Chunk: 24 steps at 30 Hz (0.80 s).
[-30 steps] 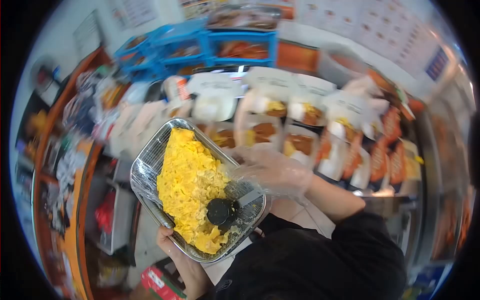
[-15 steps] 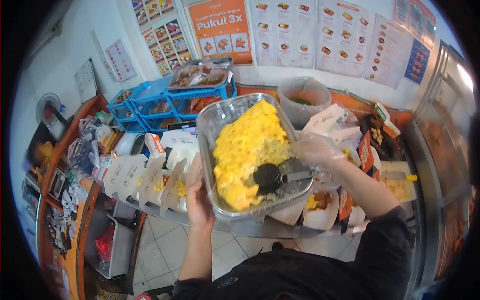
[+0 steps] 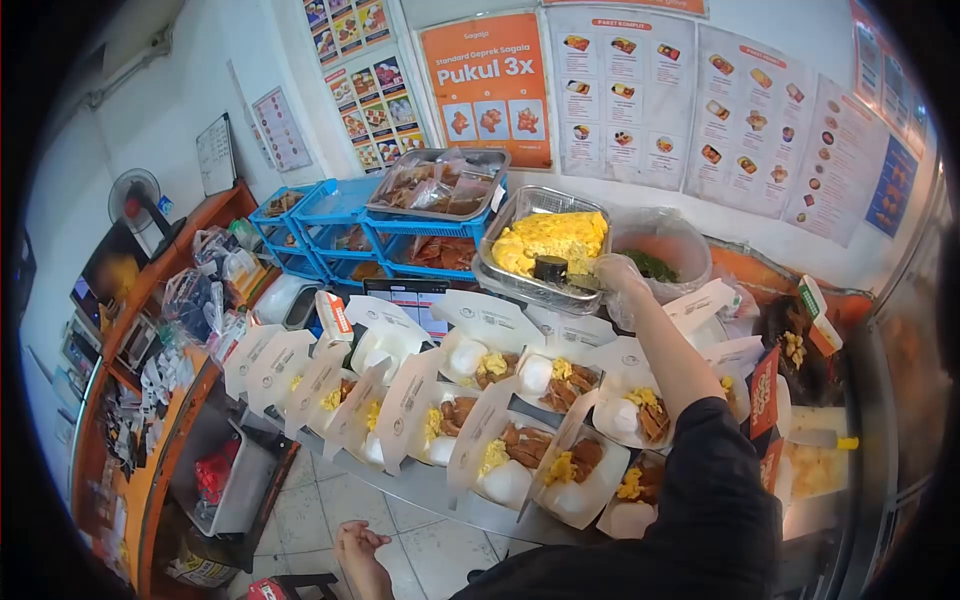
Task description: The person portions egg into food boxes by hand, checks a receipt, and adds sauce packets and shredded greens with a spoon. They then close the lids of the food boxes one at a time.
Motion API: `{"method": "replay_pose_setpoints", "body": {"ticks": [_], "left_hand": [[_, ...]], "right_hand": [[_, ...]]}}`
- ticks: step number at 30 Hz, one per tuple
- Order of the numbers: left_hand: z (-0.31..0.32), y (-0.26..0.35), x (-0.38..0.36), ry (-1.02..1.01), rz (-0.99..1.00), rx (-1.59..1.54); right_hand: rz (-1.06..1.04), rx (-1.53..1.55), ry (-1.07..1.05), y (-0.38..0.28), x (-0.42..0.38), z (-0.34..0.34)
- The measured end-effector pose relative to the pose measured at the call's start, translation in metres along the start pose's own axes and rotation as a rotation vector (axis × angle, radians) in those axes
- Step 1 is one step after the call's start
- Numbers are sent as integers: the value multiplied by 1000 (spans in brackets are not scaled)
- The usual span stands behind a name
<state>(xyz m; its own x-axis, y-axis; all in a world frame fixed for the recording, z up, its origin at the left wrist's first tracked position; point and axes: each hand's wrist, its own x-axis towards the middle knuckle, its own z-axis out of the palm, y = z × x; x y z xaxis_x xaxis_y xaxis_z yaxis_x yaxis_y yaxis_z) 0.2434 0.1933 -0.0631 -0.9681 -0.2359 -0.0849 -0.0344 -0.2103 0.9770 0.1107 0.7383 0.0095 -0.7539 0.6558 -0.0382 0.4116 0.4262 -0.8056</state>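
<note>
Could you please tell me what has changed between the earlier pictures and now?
The tray of egg, formerly held up over the boxes, has moved away to the back, beside the blue racks. The left hand has let go and is low and empty. The right hand remains at the tray's right side, and the black scoop is still in it.
</note>
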Motion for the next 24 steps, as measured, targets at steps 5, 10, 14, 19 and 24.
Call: {"method": "replay_pose_setpoints", "body": {"ticks": [5, 10, 14, 19, 24], "left_hand": [[12, -8, -6, 19, -36, 98], [25, -6, -10, -26, 12, 91], [27, -10, -16, -36, -25, 115], [22, -14, -20, -30, -16, 80], [15, -17, -26, -11, -30, 101]], "right_hand": [[-26, 223, -4, 26, 34, 20], [-309, -599, -64, 64, 106, 28], [3, 278, 199, 18, 58, 22], [-155, -352, 399, 28, 65, 39], [-85, -295, 127, 38, 65, 51]]}}
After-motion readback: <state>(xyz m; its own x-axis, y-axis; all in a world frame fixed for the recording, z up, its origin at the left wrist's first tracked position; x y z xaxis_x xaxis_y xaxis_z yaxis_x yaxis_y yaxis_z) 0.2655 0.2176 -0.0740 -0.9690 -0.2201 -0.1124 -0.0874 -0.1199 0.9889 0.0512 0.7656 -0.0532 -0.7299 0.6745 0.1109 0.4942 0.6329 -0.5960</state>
